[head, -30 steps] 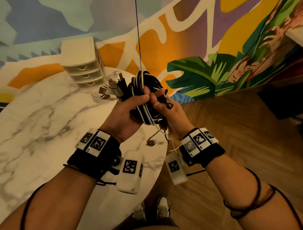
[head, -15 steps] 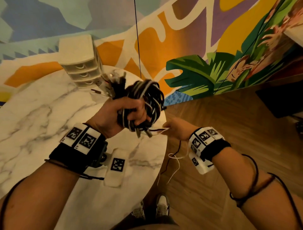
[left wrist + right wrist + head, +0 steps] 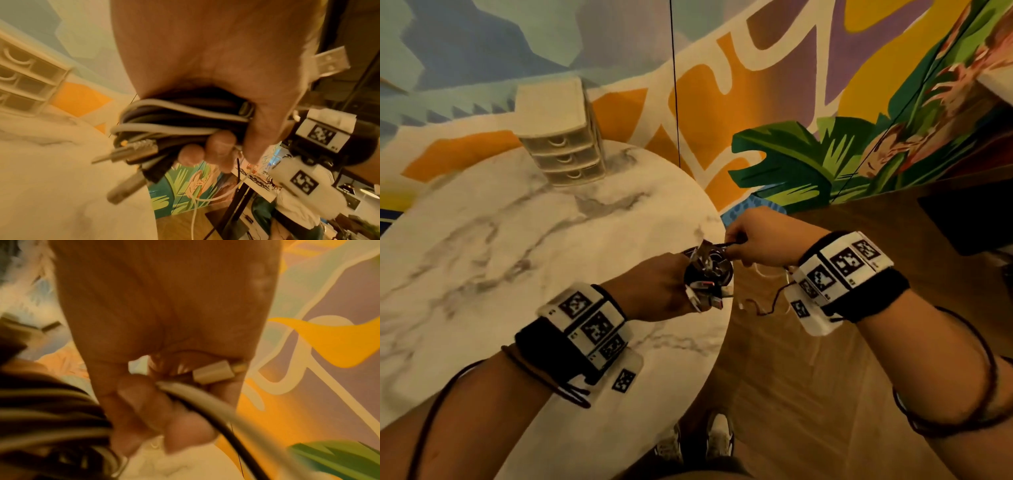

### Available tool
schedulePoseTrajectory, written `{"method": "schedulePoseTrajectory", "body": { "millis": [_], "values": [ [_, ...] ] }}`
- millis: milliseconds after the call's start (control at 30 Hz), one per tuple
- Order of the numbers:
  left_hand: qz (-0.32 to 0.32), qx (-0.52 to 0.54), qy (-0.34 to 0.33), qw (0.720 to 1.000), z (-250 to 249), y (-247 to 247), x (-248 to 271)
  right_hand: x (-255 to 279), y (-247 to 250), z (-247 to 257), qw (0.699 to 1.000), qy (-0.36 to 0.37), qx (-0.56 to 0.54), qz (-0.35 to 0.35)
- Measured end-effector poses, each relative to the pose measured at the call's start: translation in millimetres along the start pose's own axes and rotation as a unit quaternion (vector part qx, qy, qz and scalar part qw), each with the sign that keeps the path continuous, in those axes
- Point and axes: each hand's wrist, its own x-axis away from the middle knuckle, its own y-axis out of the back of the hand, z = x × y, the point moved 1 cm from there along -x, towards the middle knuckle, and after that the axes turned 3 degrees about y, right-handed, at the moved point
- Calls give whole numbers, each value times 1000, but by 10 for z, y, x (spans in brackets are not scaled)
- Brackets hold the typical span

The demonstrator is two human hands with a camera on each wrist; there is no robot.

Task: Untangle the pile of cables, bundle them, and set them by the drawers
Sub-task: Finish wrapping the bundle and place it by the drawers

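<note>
The left hand (image 3: 654,287) grips the cable bundle (image 3: 707,274) firmly at the table's (image 3: 482,240) right edge so the right hand (image 3: 760,240), pinching a loose cable end (image 3: 213,372), can wrap it.

No readable words or numbers anywhere, only square black-and-white marker codes on the wristbands (image 3: 589,318) (patterns, not text)

Hidden and blurred parts around the cable bundle

The left hand (image 3: 654,284) covers most of the cable bundle (image 3: 707,274) at the table (image 3: 517,240) edge; only plug ends show. Right hand's fingers (image 3: 139,402) and their white plug (image 3: 213,372) are smeared by blur. The drawers (image 3: 24,81) are cut off by the picture's left edge.
</note>
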Motion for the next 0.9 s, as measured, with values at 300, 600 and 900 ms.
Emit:
{"method": "schedulePoseTrajectory", "body": {
  "millis": [300,600,900],
  "values": [
    [-201,26,19,979,126,-155,-167,44,-100,199,983,0,-126,-136],
    [-226,332,47,915,0,-69,-265,83,-266,358,917,-8,-325,-230],
    [-241,549,48,799,10,-6,-370,60,-854,540,900,15,-387,-199]
  ]
}}
